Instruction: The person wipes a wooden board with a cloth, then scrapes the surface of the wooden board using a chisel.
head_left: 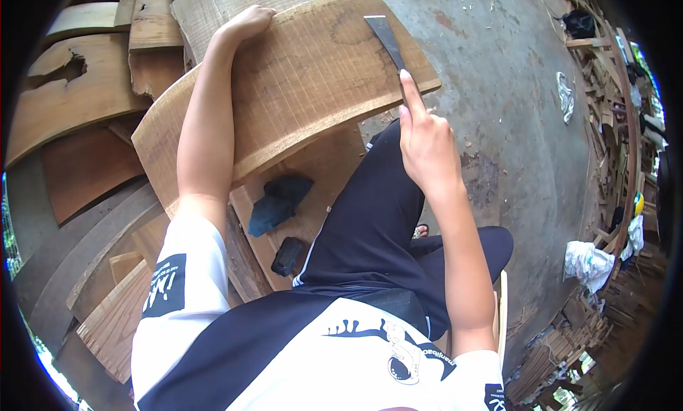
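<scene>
A thick wooden board (299, 69) with dark stains near its right end lies tilted across the space in front of me. My left hand (249, 25) reaches over it and is closed on its far edge, the fingertips partly hidden. In my right hand (430, 148) is a scraper (386, 44) with a dark, flared flat blade. The index finger stretches along the scraper's shank, and the other fingers wrap round a handle that is mostly hidden. The blade is over the board's right end; whether it touches the wood I cannot tell.
Stacked wooden slabs (85, 91) fill the left side. Below the board lie a dark cloth (281, 203) and a small black object (287, 256). A concrete floor (512, 126) extends right, with a white bag (589, 264) and wood scraps (562, 354) along its edge.
</scene>
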The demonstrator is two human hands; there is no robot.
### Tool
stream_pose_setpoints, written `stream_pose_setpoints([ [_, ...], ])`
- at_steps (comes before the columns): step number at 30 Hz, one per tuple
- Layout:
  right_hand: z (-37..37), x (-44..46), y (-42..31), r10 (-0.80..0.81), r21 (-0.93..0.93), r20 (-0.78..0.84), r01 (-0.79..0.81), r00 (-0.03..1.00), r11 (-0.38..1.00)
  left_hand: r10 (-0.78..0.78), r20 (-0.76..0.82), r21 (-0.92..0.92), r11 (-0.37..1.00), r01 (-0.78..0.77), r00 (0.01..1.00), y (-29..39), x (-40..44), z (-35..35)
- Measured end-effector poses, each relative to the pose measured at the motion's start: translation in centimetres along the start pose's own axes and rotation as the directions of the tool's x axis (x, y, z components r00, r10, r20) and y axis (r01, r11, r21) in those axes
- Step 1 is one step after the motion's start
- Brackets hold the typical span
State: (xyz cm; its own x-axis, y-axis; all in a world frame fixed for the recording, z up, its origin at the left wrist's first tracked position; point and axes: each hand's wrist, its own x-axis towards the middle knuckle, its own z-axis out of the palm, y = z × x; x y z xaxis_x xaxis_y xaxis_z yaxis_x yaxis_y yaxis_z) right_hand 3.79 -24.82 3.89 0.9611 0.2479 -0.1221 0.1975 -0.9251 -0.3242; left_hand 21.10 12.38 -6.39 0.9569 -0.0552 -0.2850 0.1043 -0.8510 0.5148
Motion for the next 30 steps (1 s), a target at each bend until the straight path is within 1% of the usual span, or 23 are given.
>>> stream_pose_setpoints([
  [2,0.4,-1.2,0.4,-0.020,0.025,-0.015,0.021,1.000,0.999,-0.046,-0.035,0.057,0.997,0.048,0.998,-0.8,0.8,0.8],
  [3,0.1,-1.9,0.1,0.003,-0.022,0.008,-0.003,1.000,1.000,-0.054,-0.042,0.052,0.997,0.056,0.998,-0.6,0.9,0.5],
  [4,-0.2,-2.3,-0.1,0.022,-0.071,0.035,-0.020,0.999,0.997,0.024,-0.014,0.125,0.992,-0.022,1.000,-0.4,0.9,0.3],
  [5,-0.1,-2.2,-0.3,0.013,-0.075,0.023,-0.011,1.000,0.997,0.100,0.028,0.195,0.975,-0.104,0.995,-0.2,0.6,0.4],
  [6,-0.1,-1.8,-0.5,0.000,-0.065,0.019,0.002,1.000,0.998,0.064,-0.010,0.072,0.995,-0.063,0.998,-1.1,1.1,0.9],
  [7,0.0,-0.6,-0.7,-0.015,-0.055,0.007,0.015,1.000,0.998,0.065,-0.008,0.073,0.995,-0.065,0.998,-1.4,1.5,1.4],
  [9,0.3,0.7,-0.9,-0.032,-0.050,-0.006,0.031,0.999,0.998,-0.039,-0.006,-0.003,0.999,0.039,0.999,-1.9,2.0,1.5],
  [10,0.4,0.8,-1.0,-0.035,-0.036,-0.019,0.035,0.999,0.999,-0.044,-0.011,0.001,0.999,0.044,0.999,-1.0,1.2,0.7],
  [12,0.7,0.0,-0.9,-0.053,-0.015,-0.033,0.052,0.998,0.999,-0.002,0.027,0.091,0.996,0.000,1.000,1.0,-0.2,0.2],
  [13,0.4,-1.1,-0.9,-0.038,-0.024,-0.011,0.038,0.999,0.999,0.022,0.030,0.083,0.996,-0.024,0.999,1.0,-0.1,0.3],
  [14,0.1,-1.9,-1.0,-0.027,-0.034,0.011,0.027,1.000,0.999,0.005,0.025,0.075,0.997,-0.007,1.000,1.2,0.2,0.4],
  [15,-0.3,-1.9,-1.5,0.007,-0.035,0.034,-0.006,0.999,0.999,0.008,0.054,0.136,0.991,-0.015,0.999,1.9,0.1,0.1],
  [16,-0.6,-1.6,-1.8,-0.007,-0.034,0.032,0.008,0.999,0.999,0.010,0.092,0.199,0.980,-0.028,0.996,1.9,-0.2,0.1],
  [17,-0.7,-0.9,-2.0,-0.016,-0.030,0.023,0.017,1.000,0.999,-0.006,-0.003,0.000,1.000,0.006,1.000,-4.8,4.1,3.0],
  [18,-0.6,0.4,-2.2,-0.024,-0.067,0.009,0.025,1.000,0.997,-0.016,-0.005,0.003,1.000,0.016,1.000,-5.4,4.0,3.2],
  [20,-0.3,1.2,-2.2,-0.030,-0.050,0.011,0.030,0.999,0.998,0.018,-0.022,-0.050,0.999,-0.019,1.000,-5.8,4.7,3.5],
  [21,-0.3,1.4,-2.1,-0.033,-0.040,0.015,0.033,0.999,0.999,0.020,-0.022,-0.049,0.999,-0.021,1.000,-5.5,4.6,3.4],
  [22,-0.2,0.5,-2.1,-0.045,-0.068,-0.023,0.043,0.999,0.997,0.002,-0.016,-0.058,0.998,-0.003,1.000,-5.3,4.4,3.4],
  [24,-0.8,-1.4,-2.1,-0.014,-0.027,0.039,0.015,0.999,1.000,-0.023,-0.014,-0.072,0.997,0.022,1.000,-4.6,3.9,3.1],
  [26,-0.3,-1.1,-1.9,-0.039,-0.027,0.016,0.040,0.999,0.999,-0.058,0.007,-0.028,0.998,0.058,0.998,-3.4,3.2,2.6],
  [27,-0.3,-0.3,-2.0,-0.050,-0.027,-0.007,0.049,0.999,0.998,0.029,-0.019,-0.043,0.999,-0.029,0.999,-5.5,4.5,3.3],
  [28,-0.3,0.8,-2.4,-0.028,-0.029,0.007,0.028,1.000,0.999,0.036,-0.016,-0.039,0.999,-0.036,0.999,-5.7,4.6,3.3],
  [30,-0.1,1.0,-2.5,-0.031,-0.022,0.004,0.031,1.000,0.999,0.001,0.029,-0.008,1.000,0.000,1.000,-5.4,4.4,2.9],
])
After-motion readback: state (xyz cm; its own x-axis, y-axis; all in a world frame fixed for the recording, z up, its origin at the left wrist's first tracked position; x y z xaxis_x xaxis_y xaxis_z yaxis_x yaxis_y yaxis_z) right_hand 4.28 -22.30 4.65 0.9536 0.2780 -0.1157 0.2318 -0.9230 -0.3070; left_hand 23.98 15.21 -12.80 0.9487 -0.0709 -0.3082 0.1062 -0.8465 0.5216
